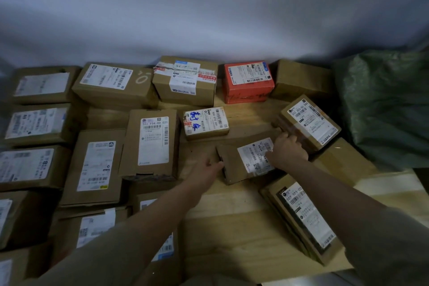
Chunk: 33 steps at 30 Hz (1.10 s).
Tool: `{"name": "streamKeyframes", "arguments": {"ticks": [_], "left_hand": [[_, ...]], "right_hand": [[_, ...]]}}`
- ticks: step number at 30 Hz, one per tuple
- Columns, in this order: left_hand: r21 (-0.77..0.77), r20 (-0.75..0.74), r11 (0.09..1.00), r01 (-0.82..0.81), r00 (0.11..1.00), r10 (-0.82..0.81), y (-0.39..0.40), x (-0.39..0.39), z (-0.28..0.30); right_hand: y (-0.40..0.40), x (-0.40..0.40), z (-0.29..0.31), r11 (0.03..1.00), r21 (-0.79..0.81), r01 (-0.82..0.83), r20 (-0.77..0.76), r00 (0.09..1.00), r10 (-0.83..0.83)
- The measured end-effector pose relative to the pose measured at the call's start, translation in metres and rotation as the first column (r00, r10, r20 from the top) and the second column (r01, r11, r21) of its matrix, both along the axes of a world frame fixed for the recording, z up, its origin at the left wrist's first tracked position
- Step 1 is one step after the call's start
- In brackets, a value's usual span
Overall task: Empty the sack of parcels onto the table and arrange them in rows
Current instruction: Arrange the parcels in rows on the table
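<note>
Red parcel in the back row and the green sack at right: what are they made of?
Red parcel: looks like matte printed cardboard, with crisp box edges and a paper label. Green sack: probably woven plastic, slumped and creased with a faint sheen; too blurred to confirm.
</note>
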<state>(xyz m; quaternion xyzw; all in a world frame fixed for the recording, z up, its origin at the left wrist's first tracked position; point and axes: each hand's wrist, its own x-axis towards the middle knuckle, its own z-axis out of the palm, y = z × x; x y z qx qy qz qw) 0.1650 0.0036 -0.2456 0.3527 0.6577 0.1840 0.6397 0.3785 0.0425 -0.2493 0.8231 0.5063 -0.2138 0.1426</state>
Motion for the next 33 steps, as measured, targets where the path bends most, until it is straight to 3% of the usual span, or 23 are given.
{"name": "streamKeyframes", "arguments": {"ticks": [2,5,12,16,21,24,27,30,33], "left_hand": [[-0.018,0.018,1.000,-0.009,1.000,0.010,-0.002,-0.001,0.000],[-0.050,0.054,0.998,-0.041,0.998,0.044,-0.003,-0.010,-0.002],[0.002,0.043,0.989,-0.146,0.988,0.145,-0.005,-0.037,-0.001],[0.145,-0.015,0.985,-0.097,0.995,0.100,-0.012,-0.038,-0.002],[0.425,-0.230,0.899,0.108,0.973,-0.008,-0.019,-0.029,0.008],[0.430,-0.219,0.895,0.118,0.975,-0.023,-0.024,-0.025,0.006],[0.370,-0.212,0.910,0.188,0.971,-0.114,-0.036,-0.012,0.001],[0.309,-0.190,0.911,0.274,0.956,-0.223,-0.056,0.007,-0.006],[0.303,-0.185,0.889,0.343,0.937,-0.298,-0.071,0.020,-0.011]], "right_hand": [[0.003,0.001,-0.002,0.996,0.024,0.083,-0.118,0.990,-0.079],[0.003,-0.002,-0.001,0.954,0.148,0.262,-0.392,0.901,-0.187],[-0.003,-0.025,0.000,0.935,0.081,0.344,-0.560,0.792,-0.243],[-0.009,-0.040,0.008,0.930,0.093,0.356,-0.642,0.735,-0.217],[-0.036,-0.049,0.018,0.899,0.316,0.304,-0.582,0.810,-0.069],[-0.068,-0.049,0.018,0.833,0.518,0.194,-0.481,0.871,0.097],[-0.102,-0.040,0.013,0.673,0.736,0.073,-0.308,0.921,0.237],[-0.135,-0.015,0.010,0.582,0.809,0.080,-0.205,0.967,0.152],[-0.164,0.019,0.010,0.638,0.768,0.055,-0.110,0.993,0.046]]}}
